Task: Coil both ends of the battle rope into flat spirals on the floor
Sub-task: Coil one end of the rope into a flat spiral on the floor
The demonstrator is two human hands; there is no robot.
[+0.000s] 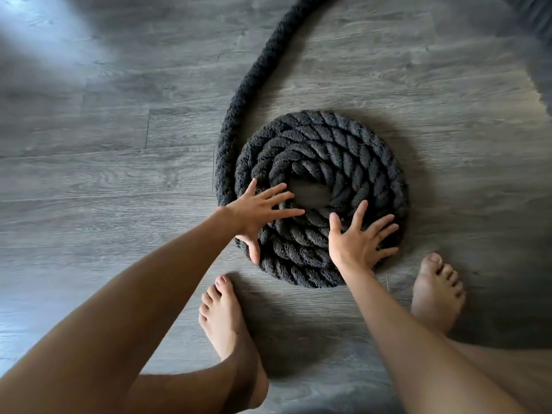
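Observation:
A thick black battle rope lies wound into a flat spiral (pixel 352 162) of several turns on the grey wood floor, with a small bare gap at its centre. The loose length of rope (pixel 254 73) leaves the coil's left side and curves up to the top of the view. My left hand (pixel 257 213) rests with spread straight fingers on the coil's near-left turns. My right hand (pixel 358 243) lies flat with spread fingers on the coil's near-right turns. Neither hand grips the rope.
My two bare feet stand on the floor just in front of the coil, the left foot (pixel 222 318) and the right foot (pixel 437 291). A dark blurred shape (pixel 534 16) shows at the top right corner. Grey plank floor (pixel 89 174) surrounds the coil.

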